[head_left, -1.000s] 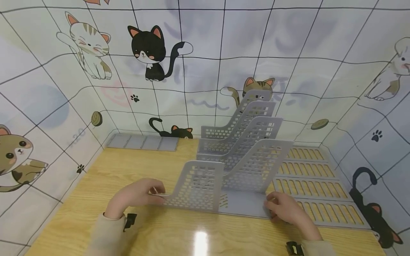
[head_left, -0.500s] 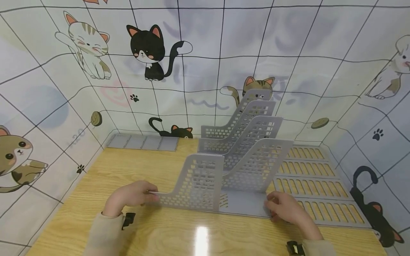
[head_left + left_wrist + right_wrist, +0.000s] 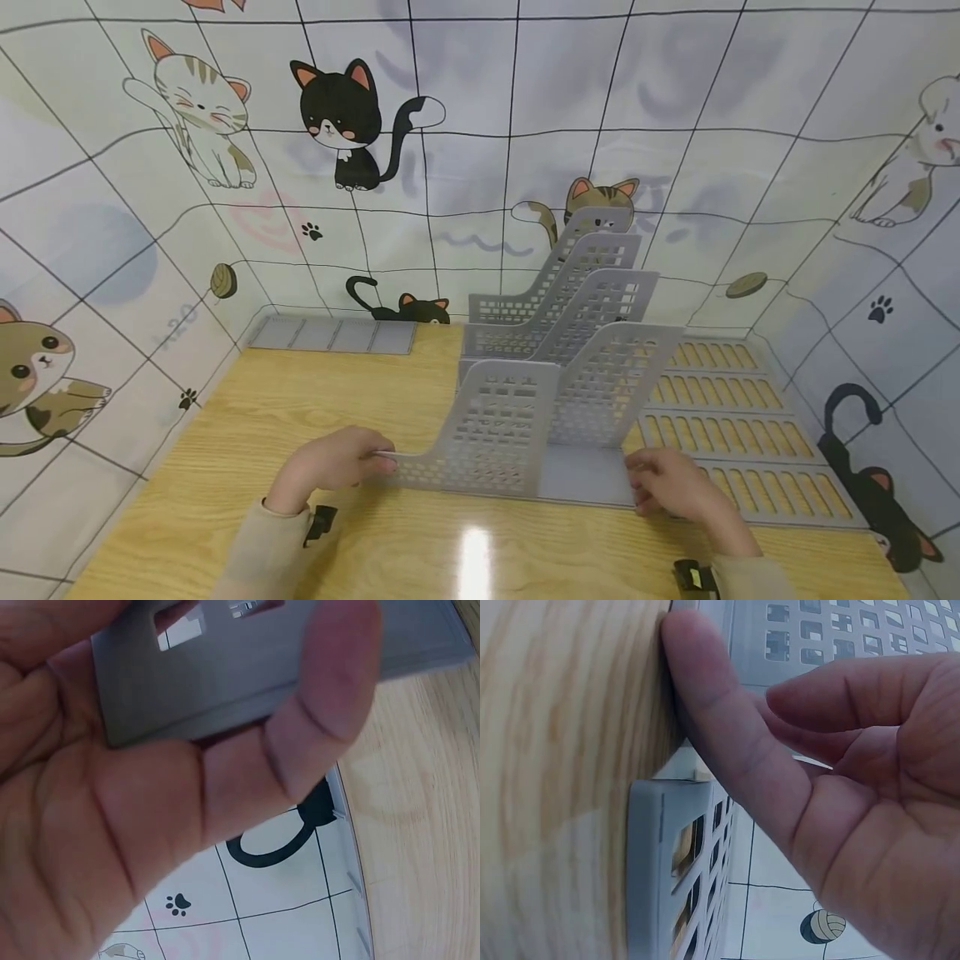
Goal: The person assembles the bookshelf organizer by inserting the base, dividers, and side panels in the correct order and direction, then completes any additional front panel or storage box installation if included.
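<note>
i see the left hand [image 3: 341,458] low in the frame, left of centre, pinching the low end of the front panel [image 3: 495,429], a grey sheet pierced with small holes that stands in the lower middle of the frame. from the left wrist i get a closer look: a finger is bent round the lower edge of the panel. the panel is taller toward its right side, and its bottom runs along the front of the flat grey base [image 3: 585,475]; i cannot tell whether it is seated there.

right of the lower middle, the right hand [image 3: 675,483] touches the right end of the base. the right wrist view gives me one long finger laid along the edge, the thumb near it, but i cannot tell whether they pinch.

beyond, i have four pierced back panels [image 3: 622,367] upright, one behind another, up to right of centre. at the right of the frame a slotted grid [image 3: 720,412] lies flat on the bench [image 3: 315,392]. a grey strip [image 3: 352,336] lies left of centre at the back, near the cat-print wall [image 3: 480,150].
</note>
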